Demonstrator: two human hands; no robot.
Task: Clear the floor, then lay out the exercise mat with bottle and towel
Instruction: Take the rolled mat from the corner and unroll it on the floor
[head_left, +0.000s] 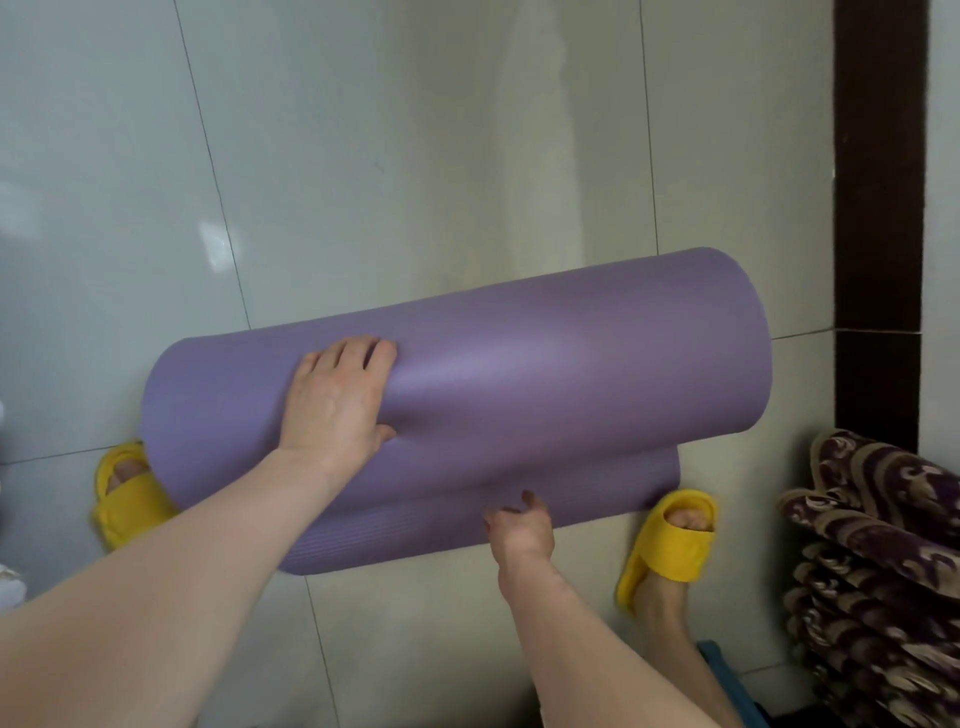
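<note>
- Left hand (337, 400) lies spread, palm down, on the rolled mat (519, 384), thumb pressing its near side; forearm reaches in from near left.
- Right hand (519, 525) pinches the mat's loose near edge, fingers curled.
- Mat lies on the floor (415, 156) between two slippers (670, 540).

The floor (415, 156) is of large pale glossy tiles with thin dark joints, and it fills most of the view. A dark brown vertical strip (878, 208) stands at 2 o'clock, and below it, at 4 o'clock, lies a pile of folded fabric (883, 561) in purple and beige pattern. Two yellow slippers are on the tiles, one (127, 493) at 8 o'clock and one (670, 540) at 5 o'clock, each with a foot inside.
</note>
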